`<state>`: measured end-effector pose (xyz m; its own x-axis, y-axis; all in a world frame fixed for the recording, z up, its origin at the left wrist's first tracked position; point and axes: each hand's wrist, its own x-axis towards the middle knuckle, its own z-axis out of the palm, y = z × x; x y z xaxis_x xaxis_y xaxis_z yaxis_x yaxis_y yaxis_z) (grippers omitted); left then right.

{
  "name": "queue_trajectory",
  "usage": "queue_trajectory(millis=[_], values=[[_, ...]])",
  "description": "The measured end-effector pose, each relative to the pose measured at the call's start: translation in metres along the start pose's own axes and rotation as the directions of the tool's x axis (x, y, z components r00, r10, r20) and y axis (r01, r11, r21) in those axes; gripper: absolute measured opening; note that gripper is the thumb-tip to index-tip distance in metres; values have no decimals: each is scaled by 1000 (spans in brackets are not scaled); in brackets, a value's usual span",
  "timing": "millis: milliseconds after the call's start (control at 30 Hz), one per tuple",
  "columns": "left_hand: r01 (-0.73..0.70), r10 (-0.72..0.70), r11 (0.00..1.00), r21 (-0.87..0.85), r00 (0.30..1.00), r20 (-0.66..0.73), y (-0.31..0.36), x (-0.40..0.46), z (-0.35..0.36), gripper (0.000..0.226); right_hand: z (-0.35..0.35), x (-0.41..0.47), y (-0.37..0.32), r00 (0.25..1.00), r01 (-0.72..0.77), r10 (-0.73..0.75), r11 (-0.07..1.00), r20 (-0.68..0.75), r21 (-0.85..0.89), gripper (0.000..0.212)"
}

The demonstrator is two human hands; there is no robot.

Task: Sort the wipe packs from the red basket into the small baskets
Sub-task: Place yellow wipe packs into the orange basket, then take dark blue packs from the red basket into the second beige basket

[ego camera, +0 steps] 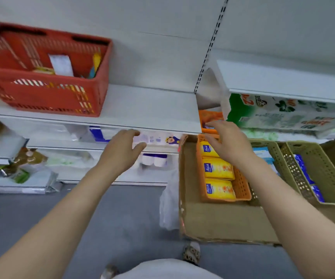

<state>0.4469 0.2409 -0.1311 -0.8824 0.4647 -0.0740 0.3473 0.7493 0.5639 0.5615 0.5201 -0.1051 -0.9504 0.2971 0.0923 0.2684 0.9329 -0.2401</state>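
red basket: the red basket (47, 71) sits at the left end of the upper shelf (142, 109), near its front edge; a few packs (60, 64) stand inside it, blurred, so you cannot tell how many are left.
orange basket: the orange basket (241, 184) lies in the cardboard box (223, 222) on the floor below the shelf's right end, against the box's left side; three yellow packs (219, 168) lie in a row in it.
beige baskets: two beige baskets (323, 174) stand to the right, by the box's far right edge; blue packs (303, 168) show in one.
left hand: your left hand (122, 152) is empty, fingers loosely spread, just below the shelf's front edge.
right hand: your right hand (227, 141) is empty too, fingers relaxed, over the far end of the orange basket.
step in hand: likely going back for the next pack.
how to do it well: reach your left hand up to the red basket, take one pack at a time, read its colour before you lower it.
watch for: the shelf's front edge overhangs the box; bring the pack out clear of it, then down, and lay it flat beside its own kind.
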Motion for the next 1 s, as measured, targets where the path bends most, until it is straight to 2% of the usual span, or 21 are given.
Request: queue_trajectory(millis=[133,233,400,567,767,1000], values=[[-89,105,989,119,985,-137,-58,-35,-80,46,-1,-20,-96,979,90,-77,994,-190,61,39],[-122,159,973,196,970,-185,-99,-59,-124,46,9,-26,-159,954,152,-122,984,-274,91,39],[-94,146,969,231,965,-219,-158,-72,-173,44,26,-6,-246,968,182,-153,974,-198,138,42],[-59,125,968,242,955,-269,-205,-38,-204,44,45,52,-307,964,233,-212,964,-160,127,42],[-73,156,961,266,938,-308,-251,45,-239,43,71,152,-361,949,292,-268,945,-165,147,42],[-140,222,947,289,936,-273,-280,179,-288,39,80,269,-405,962,262,-244,952,-126,159,45]])
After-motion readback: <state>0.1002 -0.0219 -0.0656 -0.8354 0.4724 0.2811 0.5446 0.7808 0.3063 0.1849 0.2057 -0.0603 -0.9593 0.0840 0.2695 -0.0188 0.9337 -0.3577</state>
